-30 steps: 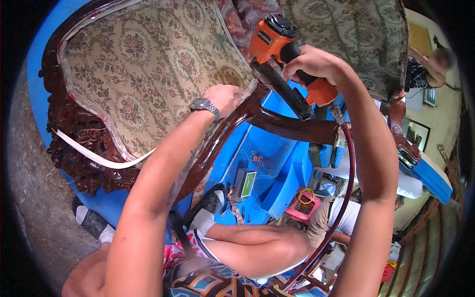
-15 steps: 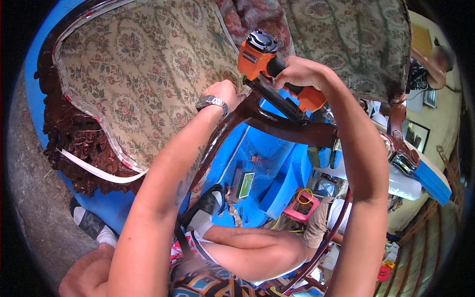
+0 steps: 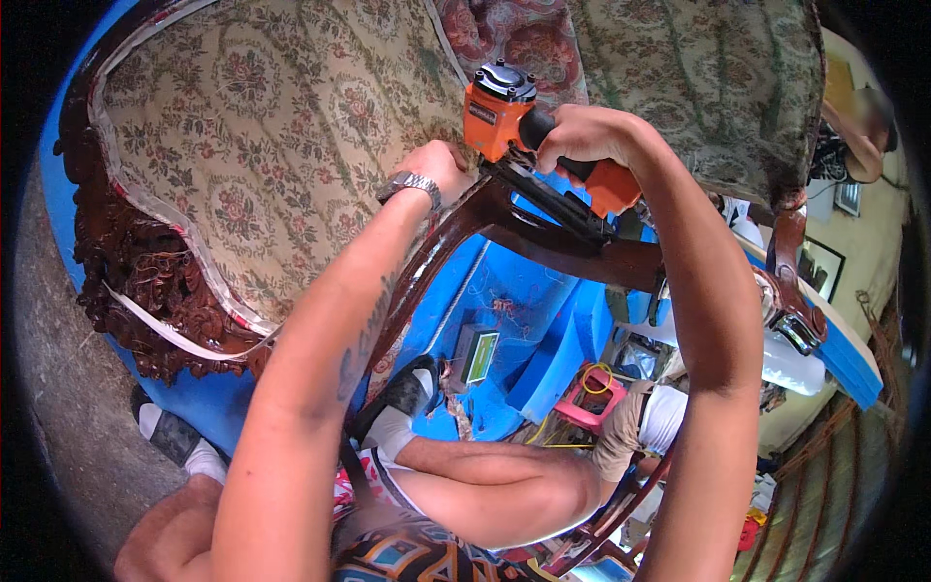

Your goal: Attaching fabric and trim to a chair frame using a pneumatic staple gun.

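My right hand is wrapped round the black grip of an orange and black staple gun. The tool's nose points down at the fabric's edge, beside a dark wooden rail. Just left of the nose, my left hand is closed, its knuckles up, at the edge of a floral fabric panel. What its fingers pinch there is hidden. The panel sits in a carved, glossy brown chair frame. A loose pale strip hangs over the carving and passes behind my left forearm.
Another floral panel stands at the upper right. Blue surface lies beneath the frame, with a small green and white box on it. A pink stool is lower right. Another person is at the far right.
The view has shifted slightly. My left hand sits a little further left and nearer the tool's nose has stayed at the panel edge, with my right hand still gripping the staple gun.
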